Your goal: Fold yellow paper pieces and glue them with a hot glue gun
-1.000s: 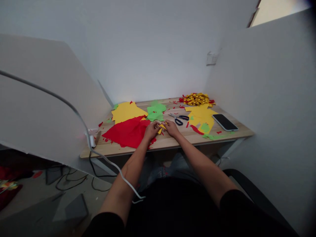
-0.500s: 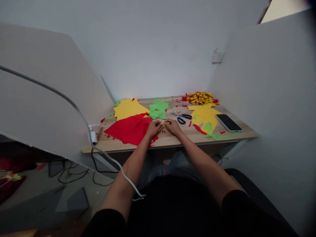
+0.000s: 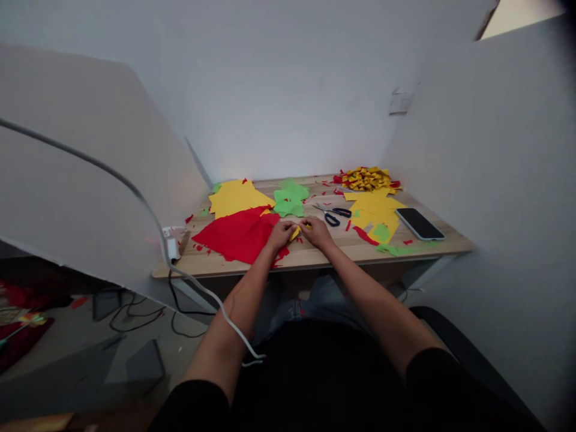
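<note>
Near the desk's front edge, my left hand (image 3: 281, 235) is closed with its fingers pinching a small piece of yellow paper (image 3: 295, 233). Close beside it, my right hand (image 3: 317, 234) is also closed, with yellow showing at its fingertips. Whether both hands grip one piece or two, I cannot tell. A large red sheet (image 3: 236, 234) lies by my left hand and partly under that wrist. Beyond my right hand rest scissors (image 3: 333, 215) with dark handles, their blades pointing away to the left. Green sheets (image 3: 290, 198) lie behind my hands.
Yellow sheets (image 3: 238, 198) lie at the back left, and more yellow pieces (image 3: 375, 210) at the right. A heap of folded yellow and red pieces (image 3: 368, 179) stands at the back right. A phone (image 3: 419, 224) lies near the right edge. A pale cable (image 3: 148, 210) crosses the left side.
More of the yellow piece shows between my hands, at the left fingertips. My fingers have shifted slightly. The whole view has moved a little.
</note>
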`<state>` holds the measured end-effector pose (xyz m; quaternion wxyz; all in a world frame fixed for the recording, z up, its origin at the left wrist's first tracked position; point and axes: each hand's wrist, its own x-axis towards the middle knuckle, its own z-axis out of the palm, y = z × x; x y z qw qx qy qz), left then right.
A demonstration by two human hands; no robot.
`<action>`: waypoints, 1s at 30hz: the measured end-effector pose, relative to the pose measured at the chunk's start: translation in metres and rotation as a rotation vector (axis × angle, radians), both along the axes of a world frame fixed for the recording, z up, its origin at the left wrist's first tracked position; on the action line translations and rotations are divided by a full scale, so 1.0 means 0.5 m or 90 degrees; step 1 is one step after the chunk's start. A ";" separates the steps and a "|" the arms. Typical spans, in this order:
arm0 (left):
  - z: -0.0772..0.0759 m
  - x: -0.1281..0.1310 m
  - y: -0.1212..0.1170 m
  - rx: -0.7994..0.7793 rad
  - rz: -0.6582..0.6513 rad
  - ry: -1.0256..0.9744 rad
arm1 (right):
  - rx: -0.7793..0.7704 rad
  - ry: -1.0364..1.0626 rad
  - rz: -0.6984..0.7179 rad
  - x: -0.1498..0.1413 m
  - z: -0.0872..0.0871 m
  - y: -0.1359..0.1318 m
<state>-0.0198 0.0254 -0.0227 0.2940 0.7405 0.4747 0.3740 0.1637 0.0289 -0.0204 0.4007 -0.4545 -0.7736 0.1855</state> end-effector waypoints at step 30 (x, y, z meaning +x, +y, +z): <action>0.015 0.006 -0.015 0.028 0.056 0.023 | -0.052 -0.093 -0.024 -0.005 0.016 -0.015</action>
